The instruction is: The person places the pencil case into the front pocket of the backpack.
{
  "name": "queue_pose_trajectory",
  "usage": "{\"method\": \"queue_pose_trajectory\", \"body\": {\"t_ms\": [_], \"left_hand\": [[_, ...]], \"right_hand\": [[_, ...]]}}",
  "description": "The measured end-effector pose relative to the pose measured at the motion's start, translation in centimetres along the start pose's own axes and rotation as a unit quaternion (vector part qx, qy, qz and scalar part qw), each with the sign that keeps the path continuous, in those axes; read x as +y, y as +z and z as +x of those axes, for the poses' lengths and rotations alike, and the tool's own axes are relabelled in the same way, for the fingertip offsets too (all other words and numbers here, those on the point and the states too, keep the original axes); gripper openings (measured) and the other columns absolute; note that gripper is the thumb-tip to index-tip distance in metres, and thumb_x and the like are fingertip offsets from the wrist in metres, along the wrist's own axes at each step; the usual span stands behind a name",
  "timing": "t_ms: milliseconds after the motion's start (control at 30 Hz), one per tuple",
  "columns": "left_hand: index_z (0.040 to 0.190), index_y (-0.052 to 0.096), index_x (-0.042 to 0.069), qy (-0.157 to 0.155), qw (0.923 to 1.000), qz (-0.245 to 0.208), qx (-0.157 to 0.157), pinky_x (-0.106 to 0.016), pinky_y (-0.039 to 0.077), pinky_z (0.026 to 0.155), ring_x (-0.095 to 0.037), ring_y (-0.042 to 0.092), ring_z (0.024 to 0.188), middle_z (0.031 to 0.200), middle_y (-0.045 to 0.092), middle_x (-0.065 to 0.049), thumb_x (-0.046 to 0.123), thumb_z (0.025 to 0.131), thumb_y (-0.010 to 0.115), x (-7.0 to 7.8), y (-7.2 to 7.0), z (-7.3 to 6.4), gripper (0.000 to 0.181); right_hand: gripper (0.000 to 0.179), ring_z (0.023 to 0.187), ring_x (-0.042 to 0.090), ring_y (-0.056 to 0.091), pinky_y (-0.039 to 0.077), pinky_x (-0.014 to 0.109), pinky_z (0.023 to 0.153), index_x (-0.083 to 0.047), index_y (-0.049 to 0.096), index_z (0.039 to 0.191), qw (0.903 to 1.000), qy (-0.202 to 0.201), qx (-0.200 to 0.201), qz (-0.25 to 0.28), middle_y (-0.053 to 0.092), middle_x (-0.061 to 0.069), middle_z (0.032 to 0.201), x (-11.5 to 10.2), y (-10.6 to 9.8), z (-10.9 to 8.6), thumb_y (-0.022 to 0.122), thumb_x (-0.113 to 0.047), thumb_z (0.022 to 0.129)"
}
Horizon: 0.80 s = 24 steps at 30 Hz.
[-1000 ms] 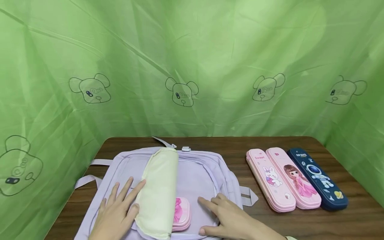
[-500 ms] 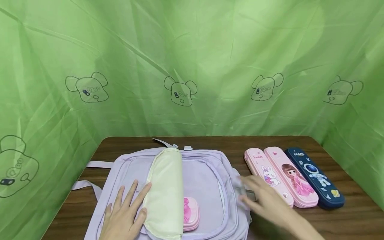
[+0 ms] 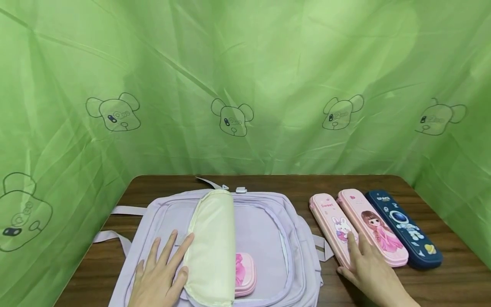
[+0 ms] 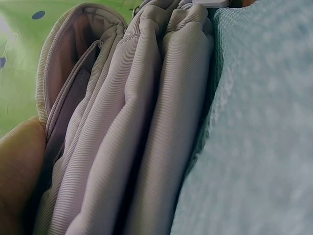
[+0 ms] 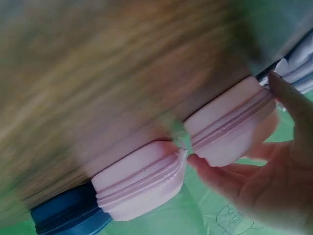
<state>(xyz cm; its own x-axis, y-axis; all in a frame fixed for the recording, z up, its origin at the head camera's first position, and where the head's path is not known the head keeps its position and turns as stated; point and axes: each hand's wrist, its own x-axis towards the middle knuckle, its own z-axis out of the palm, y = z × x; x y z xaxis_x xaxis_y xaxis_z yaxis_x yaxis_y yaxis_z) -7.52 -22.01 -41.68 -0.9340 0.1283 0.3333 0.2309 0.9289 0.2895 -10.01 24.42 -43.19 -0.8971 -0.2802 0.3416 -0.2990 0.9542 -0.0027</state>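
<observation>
A lilac backpack point(image 3: 262, 226) lies on the table with its front pocket unzipped and the cream-lined flap point(image 3: 211, 251) folded back. My left hand point(image 3: 158, 275) rests on the backpack's left part, fingers spread and straight, fingertips at the flap's edge. Partly under that flap, a pink pencil case point(image 3: 247, 273) sits in the pocket. To the right, my right hand point(image 3: 370, 270) grips the near end of the pink rabbit pencil case point(image 3: 326, 213). In the right wrist view, thumb and fingers stand on opposite sides of this case point(image 5: 234, 127).
Beside the rabbit case lie a pink girl-print pencil case point(image 3: 354, 204) and a navy astronaut one point(image 3: 416, 243). Grey straps point(image 3: 115, 234) stick out from the backpack onto the wooden table point(image 3: 284, 183). Green cloth point(image 3: 268, 64) surrounds the table at the back and sides.
My right hand has moved from the backpack's pocket rightward to the rabbit pencil case, which now stands slightly apart from the girl-print one. The backpack has shifted slightly right; my left hand stays at the flap.
</observation>
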Motion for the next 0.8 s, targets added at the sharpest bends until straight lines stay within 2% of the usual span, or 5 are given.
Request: {"method": "queue_pose_trajectory", "body": {"t_ms": [200,367,433,600,800], "left_hand": [[0.145,0.028,0.042,-0.001,1.0,0.0,0.003,-0.071,0.025,0.084,-0.043,0.024,0.13,0.148,0.032,-0.004,0.031,0.09,0.049,0.0,0.0,-0.2,0.059],[0.145,0.028,0.042,0.0,1.0,0.001,0.005,-0.071,0.026,0.084,-0.043,0.024,0.13,0.147,0.033,-0.004,0.03,0.089,0.05,0.1,0.2,-0.2,0.061],[0.145,0.028,0.042,0.0,1.0,-0.001,0.005,-0.071,0.026,0.084,-0.043,0.024,0.13,0.147,0.033,-0.004,0.03,0.089,0.051,0.1,0.2,-0.2,0.061],[0.144,0.029,0.042,-0.004,1.0,-0.003,0.007,-0.071,0.025,0.085,-0.043,0.023,0.131,0.147,0.033,-0.004,0.029,0.089,0.051,0.2,0.2,-0.3,0.061],[0.144,0.029,0.043,-0.017,0.9998,-0.009,-0.004,-0.073,0.023,0.086,-0.043,0.021,0.132,0.148,0.033,-0.005,0.029,0.088,0.051,0.3,-0.1,-0.3,0.062]], "right_hand": [[0.08,0.083,0.045,0.055,0.046,0.057,0.067,0.009,0.047,0.122,0.9996,-0.004,0.014,0.024,0.05,0.031,0.103,-0.1,-0.4,0.2,0.083,-0.033,0.063],[0.071,0.092,0.048,0.053,0.045,0.063,0.055,-0.001,0.053,0.123,0.9988,0.026,0.037,0.02,0.052,0.03,0.112,0.1,-2.2,0.8,0.078,-0.029,0.062],[0.07,0.1,0.049,0.05,0.043,0.066,0.058,-0.005,0.054,0.124,0.9978,0.032,0.053,0.023,0.051,0.03,0.119,0.2,-3.2,1.1,0.077,-0.029,0.062],[0.074,0.103,0.047,0.048,0.042,0.064,0.069,-0.007,0.053,0.126,0.9944,0.011,0.097,0.041,0.051,0.027,0.12,0.4,-4.7,2.0,0.077,-0.029,0.06],[0.075,0.107,0.043,0.047,0.041,0.056,0.075,-0.01,0.054,0.129,0.9907,-0.012,0.115,0.072,0.051,0.023,0.124,0.0,-5.5,2.3,0.078,-0.028,0.06]]}}
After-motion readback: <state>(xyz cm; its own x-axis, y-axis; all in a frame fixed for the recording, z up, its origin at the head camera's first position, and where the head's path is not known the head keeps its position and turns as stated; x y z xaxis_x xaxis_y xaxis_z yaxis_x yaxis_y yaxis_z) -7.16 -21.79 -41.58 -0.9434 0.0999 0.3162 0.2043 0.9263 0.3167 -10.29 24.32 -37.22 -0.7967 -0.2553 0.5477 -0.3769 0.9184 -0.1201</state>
